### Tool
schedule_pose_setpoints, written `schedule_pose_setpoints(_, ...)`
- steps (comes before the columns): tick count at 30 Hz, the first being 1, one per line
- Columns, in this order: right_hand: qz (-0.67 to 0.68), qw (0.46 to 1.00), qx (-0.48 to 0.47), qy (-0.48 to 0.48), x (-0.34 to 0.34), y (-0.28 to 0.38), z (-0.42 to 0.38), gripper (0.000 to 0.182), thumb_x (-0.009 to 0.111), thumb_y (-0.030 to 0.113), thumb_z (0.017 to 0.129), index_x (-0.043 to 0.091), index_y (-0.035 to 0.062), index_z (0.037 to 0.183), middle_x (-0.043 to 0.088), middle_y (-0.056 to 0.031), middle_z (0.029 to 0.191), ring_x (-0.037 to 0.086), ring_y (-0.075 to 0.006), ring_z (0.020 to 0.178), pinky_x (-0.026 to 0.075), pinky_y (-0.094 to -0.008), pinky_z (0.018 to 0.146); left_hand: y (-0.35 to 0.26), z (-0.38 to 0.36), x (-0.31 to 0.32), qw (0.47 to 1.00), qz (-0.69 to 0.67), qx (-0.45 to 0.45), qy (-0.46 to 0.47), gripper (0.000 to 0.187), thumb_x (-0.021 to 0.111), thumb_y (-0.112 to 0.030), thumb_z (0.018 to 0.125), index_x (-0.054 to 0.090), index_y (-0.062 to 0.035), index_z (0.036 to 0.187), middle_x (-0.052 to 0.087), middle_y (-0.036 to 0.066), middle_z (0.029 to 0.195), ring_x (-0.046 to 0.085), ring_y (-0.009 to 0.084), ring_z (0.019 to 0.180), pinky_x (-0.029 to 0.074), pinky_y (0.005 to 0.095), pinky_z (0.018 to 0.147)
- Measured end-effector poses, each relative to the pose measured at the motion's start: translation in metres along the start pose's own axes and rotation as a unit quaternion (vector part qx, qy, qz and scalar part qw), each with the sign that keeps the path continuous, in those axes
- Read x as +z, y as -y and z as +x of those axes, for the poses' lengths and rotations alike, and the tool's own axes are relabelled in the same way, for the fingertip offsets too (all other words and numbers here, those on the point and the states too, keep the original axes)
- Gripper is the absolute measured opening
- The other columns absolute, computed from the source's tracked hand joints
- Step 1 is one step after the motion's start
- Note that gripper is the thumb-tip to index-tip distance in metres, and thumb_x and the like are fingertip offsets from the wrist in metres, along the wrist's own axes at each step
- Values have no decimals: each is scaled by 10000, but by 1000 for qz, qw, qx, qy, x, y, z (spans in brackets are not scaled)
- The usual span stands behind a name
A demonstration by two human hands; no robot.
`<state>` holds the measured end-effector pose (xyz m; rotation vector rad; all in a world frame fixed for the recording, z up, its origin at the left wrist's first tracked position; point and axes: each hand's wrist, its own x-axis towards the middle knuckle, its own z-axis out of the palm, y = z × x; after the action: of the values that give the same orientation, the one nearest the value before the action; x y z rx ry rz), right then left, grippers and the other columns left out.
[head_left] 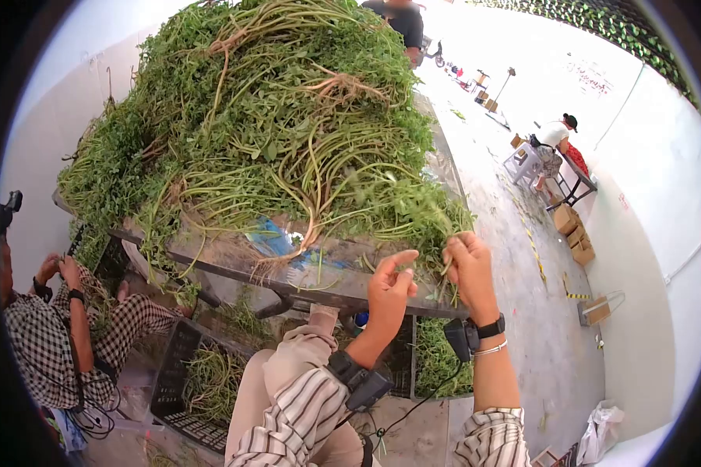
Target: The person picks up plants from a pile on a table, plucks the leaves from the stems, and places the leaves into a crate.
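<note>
A tall heap of leafy green plants (273,132) with long stems and pale roots covers the table (319,292). At its near right edge, my right hand (470,268) is closed in a pinch on a leafy green sprig (432,216), whose leaves are blurred. My left hand (389,289) is just left of it, over the table edge, its index finger and thumb apart with nothing visible between them. A rooted plant stem (311,226) lies on the table left of my hands, near a blue plastic scrap (271,236).
A black crate (171,373) of stems stands below the table, and another crate of greens (444,354) is under my right arm. One person (62,335) sits at left; another person (401,19) stands behind the heap. Boxes (575,233) line the right wall.
</note>
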<state>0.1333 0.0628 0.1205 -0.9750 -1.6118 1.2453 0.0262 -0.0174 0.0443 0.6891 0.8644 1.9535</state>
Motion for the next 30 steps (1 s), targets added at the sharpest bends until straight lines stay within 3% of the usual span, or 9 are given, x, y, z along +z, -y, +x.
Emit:
schedule_pose_setpoints(5,149,976,137,81,14,-35,-26,143,531,168,939,517,42,872,546,-25,652,382,-53,409,276,-193,365,4,7,-15,998,-13,-54,-43,286,507,-129,933,574,-37,1195,620,26,1104,560,53,687,467,224,595)
schedule_pose_setpoints(9,172,963,177,105,25,-43,-46,139,523,164,943,508,47,869,549,-20,663,401,-47,416,284,-186,365,2,9,-26,993,15,-120,10,257,551,-191,929,604,-39,1130,666,25,949,496,35,597,406,213,515)
schedule_pose_setpoints(11,170,964,174,109,30,-43,-50,143,520,167,946,509,44,874,552,-17,664,417,-48,418,297,-186,367,8,10,-27,990,19,-131,46,243,571,-193,920,614,-35,1100,675,26,902,466,31,560,378,209,486)
schedule_pose_setpoints(18,11,973,145,180,25,-30,-41,163,528,194,939,549,44,880,575,-11,687,470,-44,456,347,-183,390,11,10,-31,995,-14,-87,-42,146,616,-115,880,628,-6,977,627,11,748,383,19,494,301,200,441)
schedule_pose_setpoints(21,-62,989,61,117,19,-26,-14,166,540,181,919,592,23,918,576,-3,684,508,-57,513,389,-204,446,3,9,-31,995,-16,-86,-44,118,615,-99,874,632,-2,940,587,-16,681,360,16,473,269,209,425)
schedule_pose_setpoints(23,-159,981,-81,77,20,-23,6,170,529,139,908,627,26,987,556,26,652,425,-47,466,361,-206,449,3,9,-31,995,-11,-89,-41,112,616,-90,872,632,-3,940,584,-19,673,344,11,460,257,211,418)
schedule_pose_setpoints(25,-206,966,-137,74,26,-18,18,222,550,89,853,633,9,1042,534,-4,679,463,-107,556,399,-256,550,9,9,-31,995,13,-86,-53,138,627,-108,877,626,-12,977,646,15,773,351,8,476,256,197,424)
schedule_pose_setpoints(28,-310,919,-201,139,37,-23,30,270,581,72,754,634,-4,1007,518,-159,820,523,-322,781,436,-393,731,11,10,-33,995,-15,-86,-49,127,626,-110,878,627,-19,967,636,5,754,349,8,476,257,196,425)
schedule_pose_setpoints(30,-337,903,-210,164,42,-27,36,248,586,73,752,638,-2,982,521,-165,828,524,-327,793,436,-399,730,11,11,-37,996,-15,-79,-34,140,634,-115,874,622,-23,978,633,4,746,354,8,477,260,193,427)
